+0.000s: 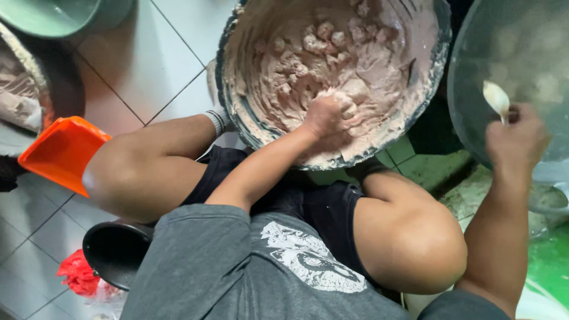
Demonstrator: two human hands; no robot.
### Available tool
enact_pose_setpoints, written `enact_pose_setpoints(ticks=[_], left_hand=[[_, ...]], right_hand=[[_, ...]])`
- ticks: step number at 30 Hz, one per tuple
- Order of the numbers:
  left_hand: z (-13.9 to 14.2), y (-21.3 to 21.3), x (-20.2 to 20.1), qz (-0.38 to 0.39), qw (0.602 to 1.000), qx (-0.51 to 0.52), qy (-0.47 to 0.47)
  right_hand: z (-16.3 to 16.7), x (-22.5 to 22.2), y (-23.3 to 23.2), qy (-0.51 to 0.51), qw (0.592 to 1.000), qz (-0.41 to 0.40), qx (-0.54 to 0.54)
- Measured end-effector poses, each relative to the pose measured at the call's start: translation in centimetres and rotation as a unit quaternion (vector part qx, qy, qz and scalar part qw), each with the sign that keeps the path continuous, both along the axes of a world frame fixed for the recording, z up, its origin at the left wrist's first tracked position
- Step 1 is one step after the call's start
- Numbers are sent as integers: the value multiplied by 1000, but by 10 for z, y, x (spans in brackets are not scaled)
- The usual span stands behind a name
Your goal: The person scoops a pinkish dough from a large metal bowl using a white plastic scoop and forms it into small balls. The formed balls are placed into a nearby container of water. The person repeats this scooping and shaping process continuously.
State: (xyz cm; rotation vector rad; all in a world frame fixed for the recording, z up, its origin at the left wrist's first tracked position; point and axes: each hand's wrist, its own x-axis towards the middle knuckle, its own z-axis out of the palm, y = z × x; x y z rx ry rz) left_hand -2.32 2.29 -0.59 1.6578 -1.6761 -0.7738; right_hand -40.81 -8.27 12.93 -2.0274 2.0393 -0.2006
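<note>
A large round basin sits on the floor between my knees, filled with thick pinkish-grey paste that is lumpy toward the far side. My left hand is pressed into the paste near the basin's front wall, fingers closed around a clump of it. My right hand is raised at the right and grips a pale spoon, its bowl pointing up. The spoon is held over a big dark pot with hazy, steamy contents.
An orange plastic scoop lies by my left knee. A small black bowl and a red plastic bag are on the tiled floor at lower left. A green basin stands at top left, and a green surface at lower right.
</note>
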Motion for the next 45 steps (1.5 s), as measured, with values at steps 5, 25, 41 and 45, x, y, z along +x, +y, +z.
enact_pose_setpoints(ticks=[5,25,41,45], left_hand=[[-1,-22,-16,-40,998,39,-29],[3,-25,-15,104,970,73,205],[76,-19,1,63,995,78,20],[89,-14,42,71,972,180,-135]], right_hand=[[-31,-52,12,63,997,-4,34],[42,196,-5,-51,952,239,184],[49,206,0,-321,845,140,405],[66,190,5,-425,794,80,428]])
